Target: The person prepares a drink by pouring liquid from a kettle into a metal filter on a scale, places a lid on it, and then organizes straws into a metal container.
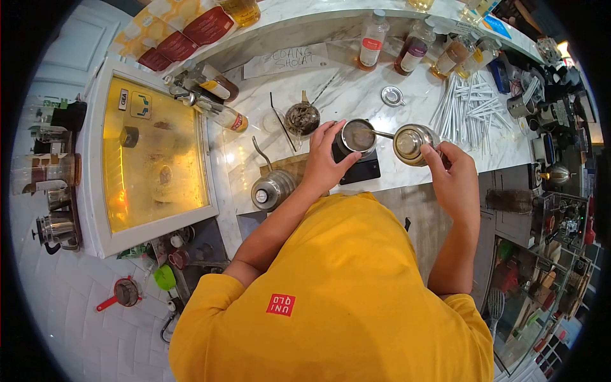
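My left hand (328, 156) curves round a dark cup with a metal rim (358, 136), thumb and fingers on its near and left sides. Something brownish shows inside the cup. Just below the cup lies a black scale (366, 170), partly covered by it. The handle of a small steel gooseneck kettle (407, 141) is in my right hand (453, 175), which is closed on it. Its spout reaches left to the cup's rim. A second gooseneck kettle (272, 193) stands by my left forearm. Behind my left hand sits a glass pot with dark contents (302, 119).
Loose white straws (471, 108) are heaped at the right of the marble counter (356, 83). A small steel strainer (393, 96) lies near the middle. Labelled bottles (372, 44) line the back, and more stand beside the yellow-lit cabinet (156, 159) at left.
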`<state>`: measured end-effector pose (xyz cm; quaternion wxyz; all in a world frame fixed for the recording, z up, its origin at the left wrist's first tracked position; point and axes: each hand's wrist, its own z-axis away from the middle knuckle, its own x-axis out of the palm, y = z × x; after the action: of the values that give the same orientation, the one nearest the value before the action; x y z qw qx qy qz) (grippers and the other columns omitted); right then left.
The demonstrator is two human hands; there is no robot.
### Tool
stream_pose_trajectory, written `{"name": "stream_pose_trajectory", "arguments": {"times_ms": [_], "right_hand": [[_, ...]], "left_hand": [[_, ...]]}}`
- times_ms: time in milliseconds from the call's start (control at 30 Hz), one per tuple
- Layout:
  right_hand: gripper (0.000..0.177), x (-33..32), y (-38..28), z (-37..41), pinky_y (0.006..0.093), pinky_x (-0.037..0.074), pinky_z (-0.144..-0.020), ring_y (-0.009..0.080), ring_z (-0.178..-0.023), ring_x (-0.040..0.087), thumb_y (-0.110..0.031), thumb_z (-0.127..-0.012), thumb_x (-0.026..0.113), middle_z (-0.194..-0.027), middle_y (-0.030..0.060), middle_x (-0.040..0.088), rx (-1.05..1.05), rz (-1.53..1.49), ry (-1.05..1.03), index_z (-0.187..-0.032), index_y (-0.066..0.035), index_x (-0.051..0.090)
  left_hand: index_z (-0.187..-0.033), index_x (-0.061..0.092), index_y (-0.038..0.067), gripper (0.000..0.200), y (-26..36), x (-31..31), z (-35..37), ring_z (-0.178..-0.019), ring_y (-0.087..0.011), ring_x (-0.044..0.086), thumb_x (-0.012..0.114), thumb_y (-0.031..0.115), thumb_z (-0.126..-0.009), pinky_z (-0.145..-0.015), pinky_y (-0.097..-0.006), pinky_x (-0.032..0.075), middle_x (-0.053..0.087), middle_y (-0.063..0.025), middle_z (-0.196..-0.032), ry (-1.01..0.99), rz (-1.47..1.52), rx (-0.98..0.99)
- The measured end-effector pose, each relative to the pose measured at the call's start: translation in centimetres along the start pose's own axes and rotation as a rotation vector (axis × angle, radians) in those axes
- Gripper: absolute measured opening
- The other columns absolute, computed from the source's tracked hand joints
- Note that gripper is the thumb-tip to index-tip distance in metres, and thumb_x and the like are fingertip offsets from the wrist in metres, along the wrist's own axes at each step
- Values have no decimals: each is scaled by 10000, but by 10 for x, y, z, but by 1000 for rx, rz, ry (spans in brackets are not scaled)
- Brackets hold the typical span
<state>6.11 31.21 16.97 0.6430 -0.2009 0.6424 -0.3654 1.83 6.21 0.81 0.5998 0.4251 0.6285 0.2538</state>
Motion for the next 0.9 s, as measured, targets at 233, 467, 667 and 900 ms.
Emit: {"name": "stream_pose_trajectory", "arguments": {"times_ms": [233, 467, 667, 900], "right_hand": [[423, -7, 6, -1, 371, 382, -570, 187, -593, 410, -304, -999, 727, -636, 115, 521, 52, 22, 14, -821, 67, 631], [423, -8, 13, 3, 373, 381, -566, 175, -587, 412, -306, -997, 726, -618, 113, 508, 77, 41, -14, -821, 67, 633], [425, -3, 11, 4, 362, 353, -559, 147, -600, 385, -307, -1005, 719, -619, 73, 464, 52, 26, -44, -812, 58, 616], [452, 0, 4, 0, 318, 296, -553, 83, -634, 335, -303, -1027, 708, -639, -14, 401, 27, -39, -15, -772, 39, 557]], "left_hand": [[-1503, 539, 110, 777, -1, 1, -1, -1419, -376, 475, 882, 299, -832, -1188, -454, 391, 485, -200, -1512, 9, -8, 10], [-1504, 538, 104, 778, -3, 2, 0, -1414, -374, 480, 879, 289, -829, -1185, -455, 394, 493, -201, -1502, 21, -4, 27], [-1505, 537, 105, 784, -5, 3, 0, -1410, -386, 473, 882, 298, -828, -1183, -464, 391, 492, -208, -1497, 20, -4, 35], [-1511, 530, 110, 789, -3, 2, 0, -1420, -386, 464, 883, 302, -832, -1191, -465, 384, 485, -206, -1508, 10, -15, 13]]}}
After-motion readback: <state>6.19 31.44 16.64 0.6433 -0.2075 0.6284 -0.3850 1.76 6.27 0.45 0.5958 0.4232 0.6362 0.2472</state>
